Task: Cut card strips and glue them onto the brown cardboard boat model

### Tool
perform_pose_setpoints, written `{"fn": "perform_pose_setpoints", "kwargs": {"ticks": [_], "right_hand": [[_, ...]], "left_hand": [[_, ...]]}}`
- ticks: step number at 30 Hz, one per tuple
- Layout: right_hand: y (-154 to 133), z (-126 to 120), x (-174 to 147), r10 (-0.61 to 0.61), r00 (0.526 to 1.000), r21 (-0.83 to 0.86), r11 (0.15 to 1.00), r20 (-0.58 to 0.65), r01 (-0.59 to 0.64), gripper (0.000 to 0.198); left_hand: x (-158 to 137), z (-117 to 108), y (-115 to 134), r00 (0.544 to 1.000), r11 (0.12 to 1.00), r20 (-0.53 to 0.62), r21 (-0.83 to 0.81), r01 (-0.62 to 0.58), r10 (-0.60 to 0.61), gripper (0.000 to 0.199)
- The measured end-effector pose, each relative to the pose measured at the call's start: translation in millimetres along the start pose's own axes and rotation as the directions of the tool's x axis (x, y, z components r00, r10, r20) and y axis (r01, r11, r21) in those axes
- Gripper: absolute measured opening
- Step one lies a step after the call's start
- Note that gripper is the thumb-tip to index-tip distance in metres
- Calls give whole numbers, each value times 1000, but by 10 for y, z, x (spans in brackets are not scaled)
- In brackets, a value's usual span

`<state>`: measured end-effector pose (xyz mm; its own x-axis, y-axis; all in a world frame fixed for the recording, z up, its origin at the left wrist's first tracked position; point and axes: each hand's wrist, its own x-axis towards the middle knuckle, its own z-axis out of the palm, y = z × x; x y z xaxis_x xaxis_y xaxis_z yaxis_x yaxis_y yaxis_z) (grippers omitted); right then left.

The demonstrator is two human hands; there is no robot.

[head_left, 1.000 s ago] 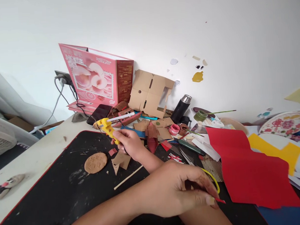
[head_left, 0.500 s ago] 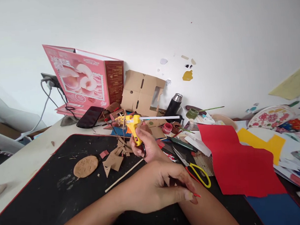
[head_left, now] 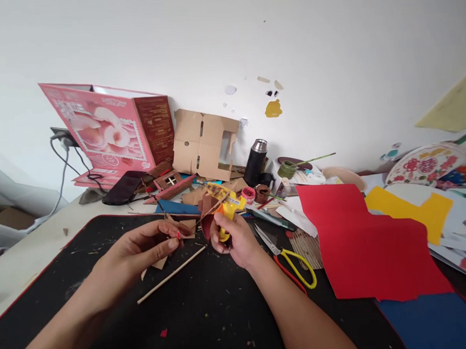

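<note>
- Yellow glue gun [head_left: 230, 211] is sitting in the curled right hand [head_left: 238, 241], barrel slanting left near the far edge of the mat [head_left: 208, 309].
- Left hand [head_left: 138, 250] is pinching a red scrap [head_left: 178, 235], left of the gun.

1 pale table [head_left: 46, 247] carries 1 black mat [head_left: 211, 309] with a red border. Near the table's back-left corner lie 1 grey lump [head_left: 92, 196] and 1 dark phone [head_left: 124, 188]; 1 black flask [head_left: 255, 166] stands toward the back edge. On the mat lie 1 wooden stick [head_left: 171, 275], 1 pair of scissors [head_left: 276, 251] and 1 red scrap [head_left: 163, 333].
</note>
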<state>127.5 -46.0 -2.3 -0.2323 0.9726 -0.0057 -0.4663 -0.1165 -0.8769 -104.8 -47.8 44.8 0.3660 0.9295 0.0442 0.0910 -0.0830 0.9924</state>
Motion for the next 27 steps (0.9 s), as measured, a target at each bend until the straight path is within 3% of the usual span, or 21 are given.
{"fn": "perform_pose_setpoints", "kwargs": {"ticks": [4,9,18,27], "right_hand": [[-36,-34,-6,-32,999,-97,995,-9,31,52],[-77,-61,6,-55,998,-195,979,34,61,56],[-66,-42,-9,-46,997,-231,971,59,58,60],[2,-45,-11,-4,998,-271,962,70,22,61]], "left_hand": [[50,131,-96,999,999,16,25,32,-33,33],[162,297,2,999,998,40,59,6,-8,39],[279,317,68,996,981,73,184,-54,41,39],[418,283,-55,987,999,154,8,39,-39,41]]}}
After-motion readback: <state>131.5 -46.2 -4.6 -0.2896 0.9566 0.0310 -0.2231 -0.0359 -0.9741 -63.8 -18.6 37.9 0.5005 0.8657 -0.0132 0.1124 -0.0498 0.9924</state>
